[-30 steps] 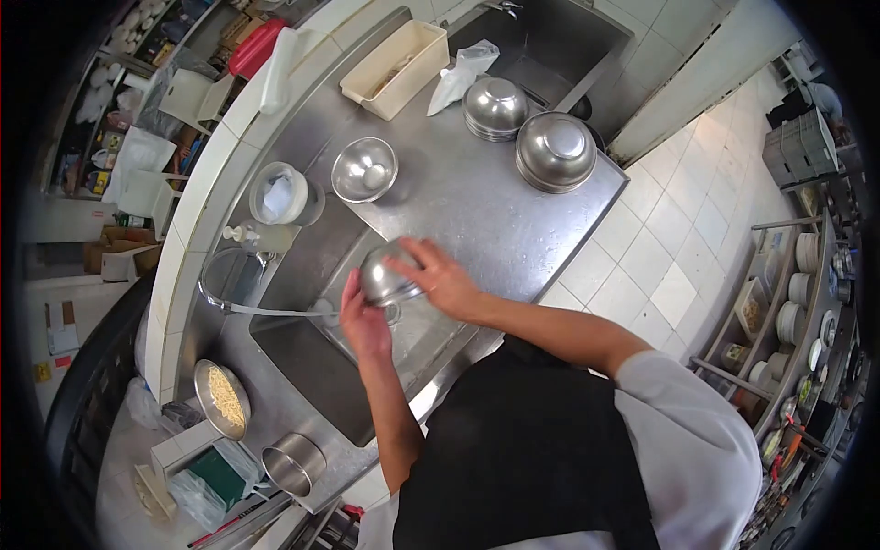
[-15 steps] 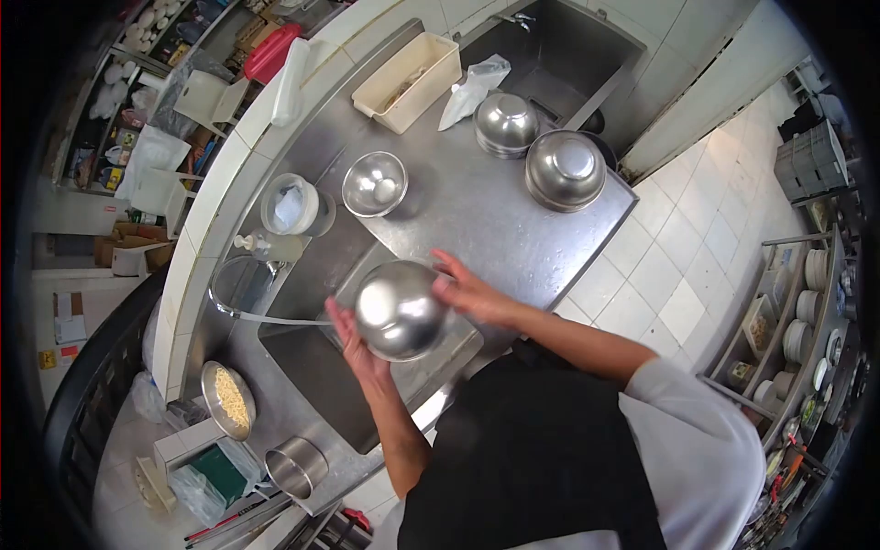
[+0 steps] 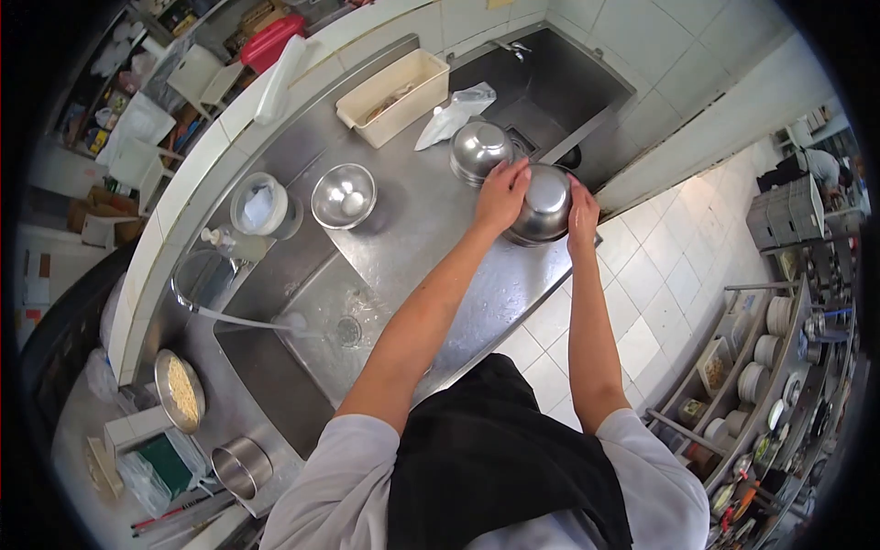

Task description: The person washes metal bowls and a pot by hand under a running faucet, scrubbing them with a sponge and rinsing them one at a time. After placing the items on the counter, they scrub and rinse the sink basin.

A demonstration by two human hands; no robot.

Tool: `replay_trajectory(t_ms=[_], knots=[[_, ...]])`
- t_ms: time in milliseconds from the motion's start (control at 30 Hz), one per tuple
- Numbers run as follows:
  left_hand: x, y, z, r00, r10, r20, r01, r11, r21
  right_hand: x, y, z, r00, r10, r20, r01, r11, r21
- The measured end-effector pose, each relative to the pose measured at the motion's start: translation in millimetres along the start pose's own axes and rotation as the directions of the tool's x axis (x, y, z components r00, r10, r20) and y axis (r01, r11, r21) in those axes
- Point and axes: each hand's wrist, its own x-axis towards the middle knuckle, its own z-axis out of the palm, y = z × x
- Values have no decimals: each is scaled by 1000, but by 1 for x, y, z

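Note:
An upside-down stainless steel mixing bowl point(image 3: 547, 194) sits on the stack at the right end of the steel counter. My left hand point(image 3: 502, 194) grips its left side and my right hand point(image 3: 583, 216) its right side, fingers curved around the wall. Just left of it is another upturned metal bowl stack point(image 3: 480, 149), close to my left fingers. How many bowls lie under my hands is hidden. A separate shiny metal bowl point(image 3: 344, 196) rests farther left on the counter.
Water runs from a curved faucet point(image 3: 188, 298) into the near sink point(image 3: 275, 385). A cream bin point(image 3: 394, 96), a white plastic bag point(image 3: 456, 115) and a second sink point(image 3: 587, 78) are at the back. A bowl of pale pieces point(image 3: 180, 390) and a metal pot point(image 3: 241, 466) stand lower left.
Both hands have carried the bowl from above the near sink to the right-hand stack, where it now sits upside down. The camera view has shifted too.

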Motion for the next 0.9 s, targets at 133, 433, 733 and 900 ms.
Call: replay_trajectory(t_ms=[133, 433, 733, 900], knots=[[-35, -4, -52, 977, 178, -120, -95, 858, 505, -18, 67, -20, 972, -165, -168, 85, 911, -405], [-104, -88, -275, 909, -239, -340, 408, 675, 615, -181, 58, 18, 870, 250, 425, -87, 926, -368], [-121, 16, -190, 819, -565, -105, 146, 381, -913, -112, -35, 164, 812, 362, 457, -409, 912, 5], [-19, 41, -110, 799, -589, 117, 424, 417, -804, 27, -70, 145, 943, 188, 275, -175, 982, -71]])
